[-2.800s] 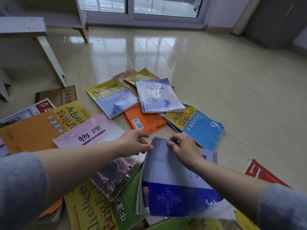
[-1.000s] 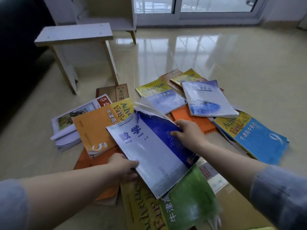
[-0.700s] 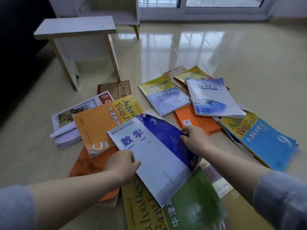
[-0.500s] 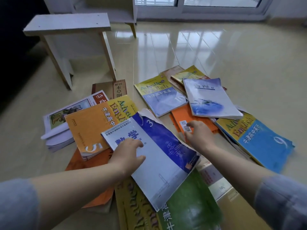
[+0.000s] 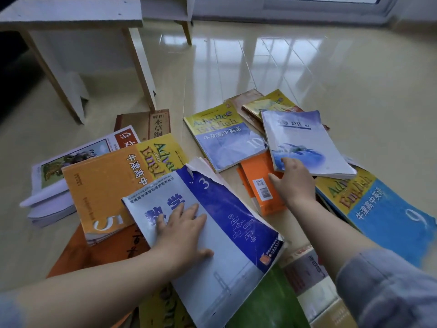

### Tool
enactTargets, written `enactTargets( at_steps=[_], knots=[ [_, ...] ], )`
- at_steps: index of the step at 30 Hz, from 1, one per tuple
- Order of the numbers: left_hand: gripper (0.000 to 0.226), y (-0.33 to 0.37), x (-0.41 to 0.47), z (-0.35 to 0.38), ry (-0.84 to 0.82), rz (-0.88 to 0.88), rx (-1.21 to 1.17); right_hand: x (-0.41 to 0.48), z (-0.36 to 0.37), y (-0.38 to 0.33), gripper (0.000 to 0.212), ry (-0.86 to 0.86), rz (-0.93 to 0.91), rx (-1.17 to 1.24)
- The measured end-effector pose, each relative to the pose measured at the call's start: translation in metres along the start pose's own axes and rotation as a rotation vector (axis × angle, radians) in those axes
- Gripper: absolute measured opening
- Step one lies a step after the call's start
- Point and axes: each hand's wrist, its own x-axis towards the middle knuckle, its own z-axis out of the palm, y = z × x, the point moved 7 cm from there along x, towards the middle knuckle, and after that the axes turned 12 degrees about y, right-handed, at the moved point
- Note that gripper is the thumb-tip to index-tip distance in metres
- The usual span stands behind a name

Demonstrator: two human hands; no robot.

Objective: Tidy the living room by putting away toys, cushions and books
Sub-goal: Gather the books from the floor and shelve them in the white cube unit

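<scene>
Left hand flat, open on maths book; right hand open, touching pale blue book, nothing gripped. Pinch its near edge, lift clear, stack.

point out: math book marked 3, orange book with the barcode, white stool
math book marked 3 [image 5: 227,223]: head view, blue band of the cover.
orange book with the barcode [image 5: 256,170]: head view, bare orange cover above the barcode.
white stool [image 5: 71,14]: head view, its top board.

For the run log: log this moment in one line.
left hand: flat on blue-white maths book | right hand: reaching pale-blue physics book, touching orange book | books scattered, floor
</scene>
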Motion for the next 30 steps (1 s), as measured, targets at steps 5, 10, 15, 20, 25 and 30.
enactTargets(
  at_steps=[5, 10, 15, 20, 25, 30],
  knots=[
    [0.08, 0.001, 0.0, 0.002, 0.02, 0.002, 0.011, 0.009, 0.01, 0.009, 0.036, 0.061, 0.006, -0.105],
    [0.082, 0.0, 0.001, 0.004, -0.012, -0.001, 0.024, 0.019, 0.015, 0.017, 0.024, 0.047, -0.081, -0.19],
    [0.082, 0.003, 0.0, 0.0, -0.021, -0.009, 0.028, 0.011, -0.018, 0.029, 0.023, 0.099, -0.097, 0.033],
    [0.082, 0.004, 0.001, -0.004, -0.009, -0.001, 0.018, -0.035, -0.058, 0.029, 0.027, 0.072, -0.207, 0.185],
    [0.067, 0.022, 0.016, -0.03, 0.107, -0.169, -0.535, -0.099, -0.1, 0.018, 0.028, 0.03, -0.238, 0.343],
    [0.051, 0.049, 0.033, -0.03, -0.027, -0.579, -1.316, -0.144, -0.106, 0.006, 0.038, -0.067, -0.423, 0.298]
  ],
)
